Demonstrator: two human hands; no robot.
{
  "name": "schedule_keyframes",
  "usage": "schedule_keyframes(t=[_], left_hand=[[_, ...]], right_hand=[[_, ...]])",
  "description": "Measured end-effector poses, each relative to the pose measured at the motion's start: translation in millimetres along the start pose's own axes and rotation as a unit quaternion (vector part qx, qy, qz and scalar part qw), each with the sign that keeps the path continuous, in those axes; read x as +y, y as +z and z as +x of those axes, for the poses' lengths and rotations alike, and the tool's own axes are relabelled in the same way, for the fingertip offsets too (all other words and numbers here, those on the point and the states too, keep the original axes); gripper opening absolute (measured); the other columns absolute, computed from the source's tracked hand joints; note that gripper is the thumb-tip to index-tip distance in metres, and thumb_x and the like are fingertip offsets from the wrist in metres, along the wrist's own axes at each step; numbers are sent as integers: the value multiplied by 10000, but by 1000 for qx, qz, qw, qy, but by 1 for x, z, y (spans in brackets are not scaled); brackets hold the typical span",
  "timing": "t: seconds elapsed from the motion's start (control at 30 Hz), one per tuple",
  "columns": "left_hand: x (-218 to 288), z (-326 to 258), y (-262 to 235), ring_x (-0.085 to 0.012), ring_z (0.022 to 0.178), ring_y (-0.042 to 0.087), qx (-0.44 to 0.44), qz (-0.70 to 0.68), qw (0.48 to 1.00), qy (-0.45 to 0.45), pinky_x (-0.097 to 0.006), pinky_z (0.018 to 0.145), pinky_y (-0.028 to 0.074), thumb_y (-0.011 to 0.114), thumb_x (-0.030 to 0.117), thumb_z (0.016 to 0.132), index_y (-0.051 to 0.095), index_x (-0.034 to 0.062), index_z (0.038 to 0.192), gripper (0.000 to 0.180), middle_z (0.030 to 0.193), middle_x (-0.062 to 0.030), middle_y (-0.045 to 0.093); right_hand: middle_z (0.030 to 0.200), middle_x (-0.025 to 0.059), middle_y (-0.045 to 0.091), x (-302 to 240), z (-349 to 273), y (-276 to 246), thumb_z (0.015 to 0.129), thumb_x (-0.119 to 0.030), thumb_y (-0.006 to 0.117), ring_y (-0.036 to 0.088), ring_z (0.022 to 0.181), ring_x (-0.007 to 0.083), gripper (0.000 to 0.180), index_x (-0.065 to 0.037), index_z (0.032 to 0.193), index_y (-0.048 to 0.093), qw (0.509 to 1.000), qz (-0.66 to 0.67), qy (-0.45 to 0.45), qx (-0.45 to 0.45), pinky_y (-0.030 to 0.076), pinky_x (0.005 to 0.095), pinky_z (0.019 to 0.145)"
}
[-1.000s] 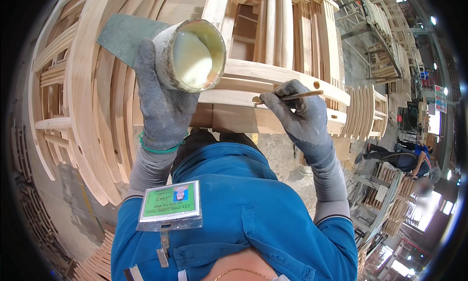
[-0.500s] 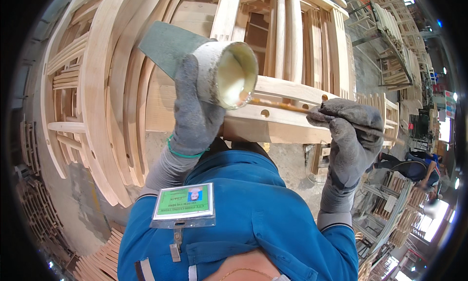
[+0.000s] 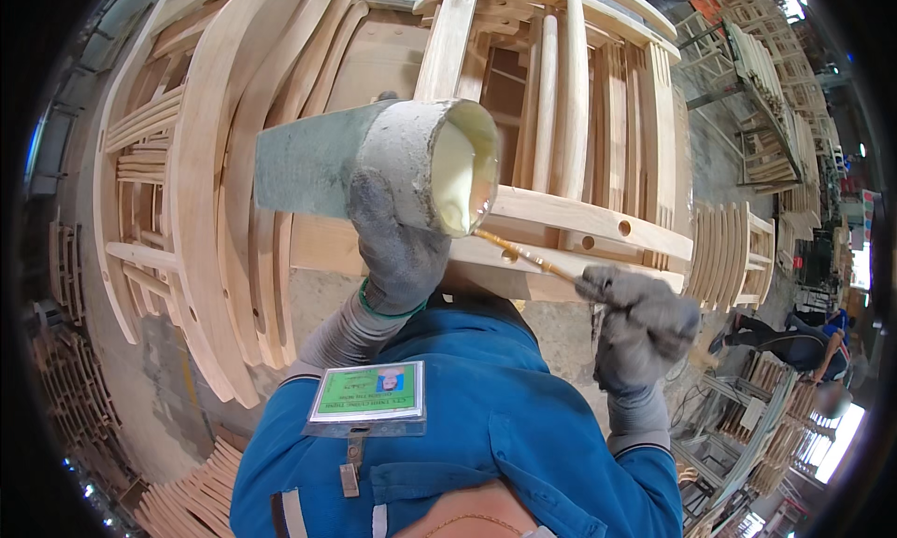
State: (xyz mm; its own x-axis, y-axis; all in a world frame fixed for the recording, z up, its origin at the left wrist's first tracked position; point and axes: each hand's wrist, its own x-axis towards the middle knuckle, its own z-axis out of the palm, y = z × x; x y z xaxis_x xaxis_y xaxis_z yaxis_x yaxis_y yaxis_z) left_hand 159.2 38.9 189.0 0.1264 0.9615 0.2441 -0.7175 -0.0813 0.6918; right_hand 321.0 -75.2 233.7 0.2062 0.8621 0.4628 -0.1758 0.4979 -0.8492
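Observation:
My left hand [image 3: 397, 244], in a grey work glove, is wrapped round a crusted whitish cup [image 3: 394, 160] tilted to the right. Cream-coloured glue-like liquid [image 3: 451, 174] lies inside it. A tapered grey-green piece [image 3: 308, 160] sticks out to the left of the cup; I cannot tell whether the two are joined. My right hand [image 3: 647, 328], also gloved, is closed on a thin yellowish-brown stick [image 3: 528, 256], whose far end touches the cup's lower rim. Beneath the stick lie pale wooden rails [image 3: 598, 216] with round holes in them.
Curved wooden frames [image 3: 192, 164] stand stacked at left. Slatted wooden frames [image 3: 561, 99] lie ahead on a cardboard-coloured surface. More wooden parts [image 3: 733, 253] and metal racks [image 3: 747, 90] stand at right. A person [image 3: 794, 337] bends over farther right.
My right hand has moved left and down, and the stick now slants from the cup's lower rim. The cup and grey-green piece have turned, the piece now lying more level.

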Motion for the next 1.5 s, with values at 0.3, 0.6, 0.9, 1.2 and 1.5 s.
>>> schedule_keyframes(t=[0.3, 0.6, 0.9, 1.2, 1.5], left_hand=[[-21, 16, -17, -237, 1250, 403, 22, -100, 994, -46, -379, 1056, 336, 360, 462, 941, 294, 51, 1369, 597, 1347, -121, 397], [7, 49, -14, -234, 1235, 424, 129, -90, 985, -71, -386, 1014, 407, 287, 466, 961, 353, 65, 1337, 553, 1339, -107, 414], [19, 60, -44, -271, 1248, 395, 167, -44, 985, -1, -459, 985, 437, 359, 400, 958, 297, 143, 1369, 489, 1349, -121, 371], [19, 74, -47, -262, 1218, 432, 216, -24, 976, -6, -433, 947, 476, 355, 421, 954, 315, 131, 1355, 496, 1337, -102, 395], [16, 73, -44, -239, 1212, 437, 231, 27, 973, 7, -437, 960, 456, 327, 430, 961, 341, 111, 1337, 493, 1319, -97, 417]], right_hand=[[941, 250, 623, 16, 23, 3, 797, 53, 614, 638, 899, 346, 189, 12, 958, 526, 998, 19, 33, 42, 552, 458, 779], [878, 124, 636, 44, 211, -62, 868, -154, 603, 653, 793, 179, 227, 50, 965, 595, 988, -141, 60, 35, 562, 293, 723], [672, 89, 616, 154, 372, -119, 775, -232, 722, 597, 526, 116, 303, 29, 792, 569, 926, -364, 95, 21, 520, 228, 484], [675, 67, 614, 186, 387, -114, 822, -257, 670, 575, 558, 113, 276, 10, 830, 600, 823, -557, -34, -109, 480, 255, 527], [648, 97, 616, 183, 393, -101, 790, -339, 650, 613, 629, 211, 316, -29, 814, 598, 814, -561, 46, -144, 463, 347, 608]])
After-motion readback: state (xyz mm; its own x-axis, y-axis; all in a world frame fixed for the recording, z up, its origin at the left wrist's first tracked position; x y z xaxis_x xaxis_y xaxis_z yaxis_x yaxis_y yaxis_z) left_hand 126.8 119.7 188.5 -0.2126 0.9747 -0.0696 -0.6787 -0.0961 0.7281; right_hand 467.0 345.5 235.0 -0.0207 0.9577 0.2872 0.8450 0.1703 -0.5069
